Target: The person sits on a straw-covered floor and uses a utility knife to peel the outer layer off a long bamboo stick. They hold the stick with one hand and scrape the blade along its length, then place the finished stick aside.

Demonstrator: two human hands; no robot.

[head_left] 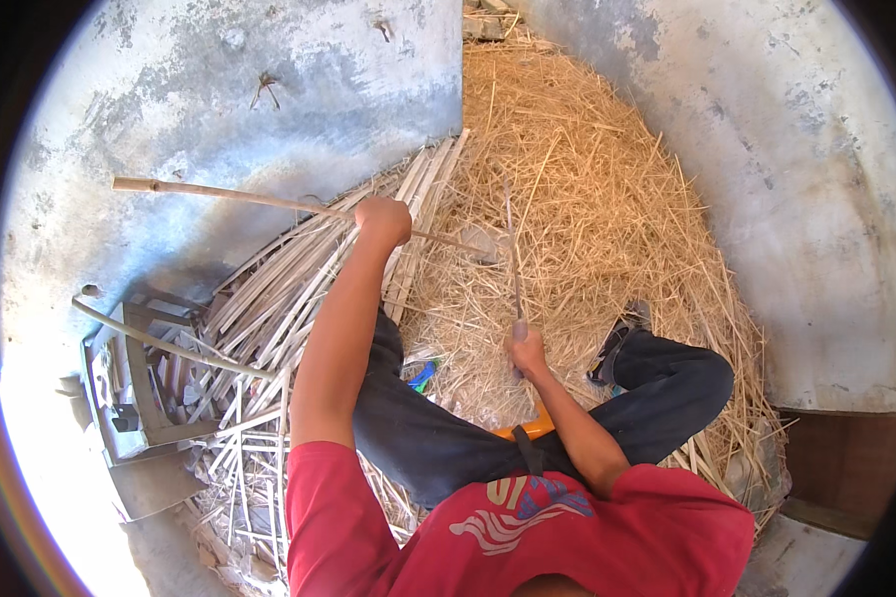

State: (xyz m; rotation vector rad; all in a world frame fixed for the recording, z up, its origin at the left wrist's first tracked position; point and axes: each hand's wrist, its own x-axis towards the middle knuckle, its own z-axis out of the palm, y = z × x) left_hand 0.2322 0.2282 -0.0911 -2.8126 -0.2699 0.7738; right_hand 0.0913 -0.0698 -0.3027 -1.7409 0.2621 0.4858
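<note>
My left hand (383, 221) is closed around a long bamboo stick (219, 194), held out over the floor. Its thicker end points left toward the wall, and the thinner end runs right, close to the blade. In my right hand (527, 353) is the handle of a long, narrow knife (514, 254), its blade pointing away from me. The blade stands nearly edge-on in this view, and I cannot tell whether it touches the stick. My legs (438, 448) are spread on either side of the straw below my hands.
A pile of split bamboo strips (299, 269) lies at left, beside a thick layer of straw shavings (597, 189). A wooden frame (149, 433) stands far left, near a bent stick (169, 344). A blue scrap (423, 375) lies by my leg. Walls (767, 149) rise on both sides.
</note>
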